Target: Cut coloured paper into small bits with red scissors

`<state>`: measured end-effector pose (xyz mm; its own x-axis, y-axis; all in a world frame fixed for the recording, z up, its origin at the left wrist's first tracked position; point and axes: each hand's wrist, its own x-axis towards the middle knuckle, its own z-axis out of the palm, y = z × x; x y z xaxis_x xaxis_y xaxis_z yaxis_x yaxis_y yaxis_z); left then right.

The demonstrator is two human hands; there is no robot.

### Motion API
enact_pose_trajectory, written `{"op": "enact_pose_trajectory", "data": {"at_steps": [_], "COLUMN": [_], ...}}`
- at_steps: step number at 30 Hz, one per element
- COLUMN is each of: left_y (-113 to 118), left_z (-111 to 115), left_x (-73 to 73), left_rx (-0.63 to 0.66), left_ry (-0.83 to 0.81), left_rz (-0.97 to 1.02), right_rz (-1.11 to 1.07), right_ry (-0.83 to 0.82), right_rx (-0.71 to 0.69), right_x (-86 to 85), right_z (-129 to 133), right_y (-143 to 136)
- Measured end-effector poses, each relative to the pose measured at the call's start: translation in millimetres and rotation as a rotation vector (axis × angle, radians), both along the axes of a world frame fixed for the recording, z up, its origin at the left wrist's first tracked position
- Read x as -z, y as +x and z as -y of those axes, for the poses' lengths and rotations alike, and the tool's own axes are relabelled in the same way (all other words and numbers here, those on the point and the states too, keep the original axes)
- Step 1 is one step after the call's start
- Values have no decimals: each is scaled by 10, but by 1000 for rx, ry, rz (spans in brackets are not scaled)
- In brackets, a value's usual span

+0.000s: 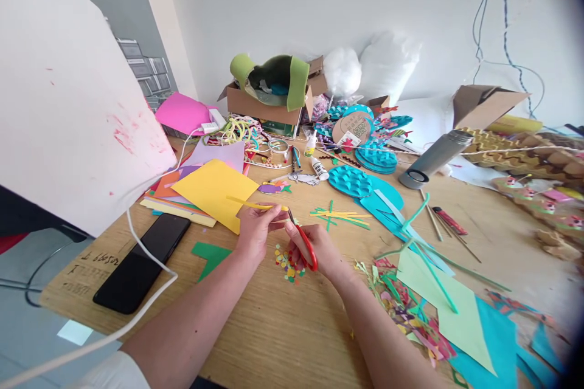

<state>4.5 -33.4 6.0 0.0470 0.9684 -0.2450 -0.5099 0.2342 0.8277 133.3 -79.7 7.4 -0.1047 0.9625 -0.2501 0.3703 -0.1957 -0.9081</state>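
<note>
Between the thumb and fingers of my left hand [254, 232] is a narrow yellow paper strip [246, 201], its long end pointing left. My right hand [319, 250] grips red-handled scissors [308, 249], whose dark blades meet the strip's right end beside my left fingertips. Under the hands lies a scatter of small round paper bits [287, 264] in several colours. Just beyond, yellow and green paper strips [340, 215] lie crossed on the table. A yellow paper sheet [214, 185] rests on a stack of coloured paper behind my left hand.
A black phone [141, 264] and white cable [137, 237] lie at the left. Paper scraps [410, 307] and light green paper [460, 316] cover the right. Glue bottles [319, 168], a steel flask [433, 159] and a cardboard box [264, 103] stand farther back.
</note>
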Motion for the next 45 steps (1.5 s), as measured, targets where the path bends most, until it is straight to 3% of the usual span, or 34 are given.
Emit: {"op": "enact_pose_trajectory", "data": {"at_steps": [5, 14, 37, 45], "left_y": [-11, 7, 0, -3], "left_z": [-10, 11, 31, 32], "left_x": [-22, -20, -37, -25], "left_rx": [-42, 15, 48, 58], "left_ry": [-4, -67, -71, -58], "left_rz": [17, 66, 63, 56], "right_rz": [-4, 3, -39, -29], "right_ry": [3, 39, -25, 9], "right_rx": [9, -22, 52, 15], "right_x": [-9, 69, -12, 8], "right_z": [2, 6, 0, 4], "right_y": [-3, -1, -56, -35]}}
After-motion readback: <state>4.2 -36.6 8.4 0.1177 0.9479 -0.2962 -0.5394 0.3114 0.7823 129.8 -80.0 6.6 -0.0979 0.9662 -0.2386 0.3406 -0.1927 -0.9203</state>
